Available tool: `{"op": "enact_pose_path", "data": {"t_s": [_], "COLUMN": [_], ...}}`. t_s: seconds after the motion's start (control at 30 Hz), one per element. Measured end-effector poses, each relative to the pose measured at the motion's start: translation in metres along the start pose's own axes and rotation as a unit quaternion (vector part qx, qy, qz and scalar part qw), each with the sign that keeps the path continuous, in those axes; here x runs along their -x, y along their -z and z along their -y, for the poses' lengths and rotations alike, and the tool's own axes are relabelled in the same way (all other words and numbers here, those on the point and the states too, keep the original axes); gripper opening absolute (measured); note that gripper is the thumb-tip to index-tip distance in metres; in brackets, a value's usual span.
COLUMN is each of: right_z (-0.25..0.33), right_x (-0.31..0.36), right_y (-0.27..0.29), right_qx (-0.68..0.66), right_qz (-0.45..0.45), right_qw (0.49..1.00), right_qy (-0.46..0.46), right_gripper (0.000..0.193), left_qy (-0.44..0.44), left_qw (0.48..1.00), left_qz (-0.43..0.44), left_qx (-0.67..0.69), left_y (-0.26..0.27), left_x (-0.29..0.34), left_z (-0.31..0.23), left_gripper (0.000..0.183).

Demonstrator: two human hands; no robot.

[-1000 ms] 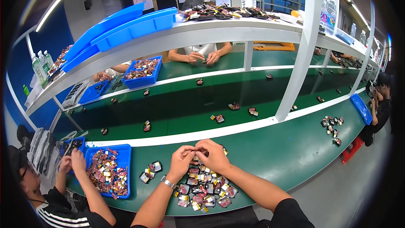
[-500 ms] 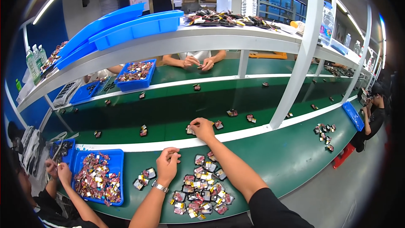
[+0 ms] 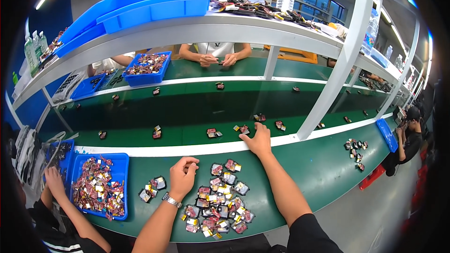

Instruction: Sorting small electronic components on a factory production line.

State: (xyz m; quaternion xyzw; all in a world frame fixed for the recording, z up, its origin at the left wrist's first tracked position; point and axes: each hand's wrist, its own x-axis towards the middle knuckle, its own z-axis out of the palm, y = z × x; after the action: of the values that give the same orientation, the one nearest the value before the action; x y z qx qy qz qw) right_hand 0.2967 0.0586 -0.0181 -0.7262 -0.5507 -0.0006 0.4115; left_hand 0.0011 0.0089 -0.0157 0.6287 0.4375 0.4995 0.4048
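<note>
Single fisheye view from my head, angled down and forward toward twelve o'clock over the green flat work table (image 3: pixel 323 173); my forearms enter at six o'clock, close.

Matt green belt (image 3: pixel 197 107); glossy blue plastic tray (image 3: pixel 119 161); metal wristwatch (image 3: pixel 171 200).

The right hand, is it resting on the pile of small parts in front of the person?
No, the right hand reaches past the pile of small parts to the green conveyor belt.

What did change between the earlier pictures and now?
Both hands left the pile of small parts. The right hand reached forward to the green belt beside a small part; the left hand drew back left. The pile and blue tray stayed.
</note>
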Motion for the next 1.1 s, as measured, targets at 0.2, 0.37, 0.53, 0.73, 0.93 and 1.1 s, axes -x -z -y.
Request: {"op": "enact_pose_path", "data": {"t_s": [0.2, 0.37, 0.53, 0.73, 0.93, 1.1], "right_z": [-0.007, 0.038, 0.081, 0.091, 0.089, 0.095], "right_x": [-0.004, 0.058, 0.084, 0.086, 0.091, 0.096], "right_y": [-0.003, 0.033, 0.065, 0.065, 0.059, 0.055], "right_qx": [-0.001, -0.230, -0.253, -0.248, -0.184, -0.190], "right_qz": [-0.001, 0.180, 0.296, 0.348, 0.234, 0.240], "right_qw": [1.000, 0.954, 0.896, 0.878, 0.883, 0.890], "right_qy": [-0.018, 0.069, 0.215, 0.213, 0.364, 0.338], "right_gripper": [0.064, 0.066, 0.073, 0.073, 0.032, 0.016], "left_qy": [-0.001, 0.047, 0.171, 0.163, 0.183, 0.187], "left_qw": [1.000, 0.991, 0.929, 0.921, 0.909, 0.900], "left_qz": [0.014, 0.087, 0.245, 0.291, 0.274, 0.280], "left_qx": [0.001, 0.094, 0.219, 0.200, 0.256, 0.277], "left_y": [-0.001, 0.008, 0.004, 0.007, 0.001, 0.000], "left_x": [0.002, 0.004, 0.005, 0.003, 0.006, 0.008], "left_z": [-0.004, -0.008, -0.028, -0.022, -0.027, -0.020], "left_gripper": [0.011, 0.022, 0.033, 0.035, 0.037, 0.042]}}
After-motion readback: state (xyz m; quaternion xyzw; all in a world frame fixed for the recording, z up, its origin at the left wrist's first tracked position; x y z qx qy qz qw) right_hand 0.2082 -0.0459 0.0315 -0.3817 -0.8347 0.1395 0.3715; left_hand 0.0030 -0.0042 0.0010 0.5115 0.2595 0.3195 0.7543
